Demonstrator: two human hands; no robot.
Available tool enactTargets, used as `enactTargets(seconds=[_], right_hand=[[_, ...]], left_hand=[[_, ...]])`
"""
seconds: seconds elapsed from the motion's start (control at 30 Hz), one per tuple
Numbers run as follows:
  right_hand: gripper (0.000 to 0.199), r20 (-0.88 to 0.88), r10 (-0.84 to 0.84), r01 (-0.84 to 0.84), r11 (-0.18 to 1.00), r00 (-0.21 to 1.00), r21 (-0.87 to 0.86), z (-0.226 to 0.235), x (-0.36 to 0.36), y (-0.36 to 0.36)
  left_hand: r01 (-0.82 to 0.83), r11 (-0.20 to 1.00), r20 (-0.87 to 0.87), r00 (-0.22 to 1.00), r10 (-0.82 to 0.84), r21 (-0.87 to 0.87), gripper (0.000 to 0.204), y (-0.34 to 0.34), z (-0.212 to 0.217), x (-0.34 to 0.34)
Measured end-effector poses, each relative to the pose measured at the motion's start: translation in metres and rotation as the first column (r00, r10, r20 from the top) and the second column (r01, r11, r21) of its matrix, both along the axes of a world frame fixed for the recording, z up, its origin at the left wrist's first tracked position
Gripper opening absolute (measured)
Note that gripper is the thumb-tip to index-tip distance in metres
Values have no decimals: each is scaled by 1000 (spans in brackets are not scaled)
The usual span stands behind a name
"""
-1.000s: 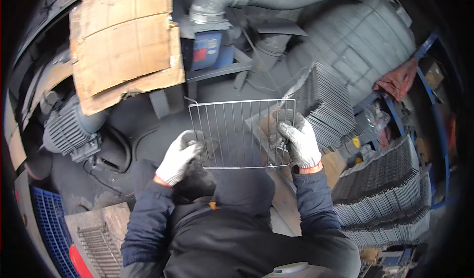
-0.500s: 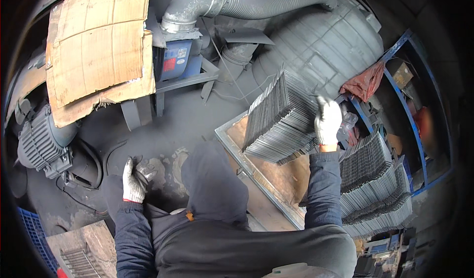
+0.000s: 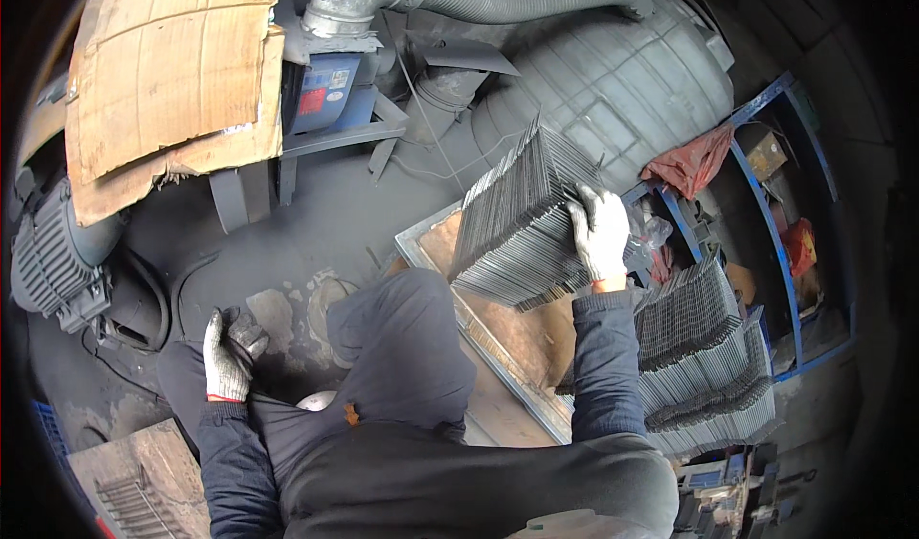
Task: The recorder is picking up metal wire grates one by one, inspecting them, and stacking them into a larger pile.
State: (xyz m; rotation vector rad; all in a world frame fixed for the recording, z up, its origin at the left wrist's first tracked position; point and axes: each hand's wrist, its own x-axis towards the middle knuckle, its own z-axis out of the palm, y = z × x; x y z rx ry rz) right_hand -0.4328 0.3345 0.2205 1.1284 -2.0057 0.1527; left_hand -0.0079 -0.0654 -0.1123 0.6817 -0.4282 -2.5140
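My right hand (image 3: 601, 231), in a white knit glove, is at the right side of a tall stack of thin dark metal plates (image 3: 522, 218). Its fingers curl over the plates' edges and close on a thin plate there; the fingertips are partly hidden. The stack leans inside a shallow metal-rimmed tray (image 3: 536, 343) with a brown, worn bottom. Off to the left, my left hand (image 3: 233, 352) lies palm up by my thigh. Its glove has grey, dirty fingers, loosely bent, the thumb apart, and nothing shows in it.
More stacked plates (image 3: 699, 348) stand right of my right forearm, beside a blue-framed rack (image 3: 780, 242) with a red plastic bag (image 3: 689, 161). Ahead are a large grey tank (image 3: 613, 89), a ribbed duct (image 3: 517, 3) and cardboard sheets (image 3: 172, 70). A finned motor (image 3: 57, 252) sits at left.
My right hand has moved left and in against the plate stack, its fingers now over the edges. My left hand stays by my thigh. The whole view has shifted slightly.
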Motion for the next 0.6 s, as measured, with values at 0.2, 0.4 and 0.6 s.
enactTargets(seconds=[0.2, 0.4, 0.6], right_hand=[[35, 68, 11, -11, 1000, 998, -3, -18, -1, 8], [36, 9, -36, 36, 999, 999, -8, -24, 2, 3], [38, -19, -45, 45, 999, 999, -25, -25, 4, 0]], left_hand=[[66, 998, -145, 987, -65, 1, 39, -3, -8, 9], [50, 999, -68, 997, -48, 14, 38, 1, 0, 7], [-126, 985, 136, 981, 142, -119, 45, 17, 41, 0]])
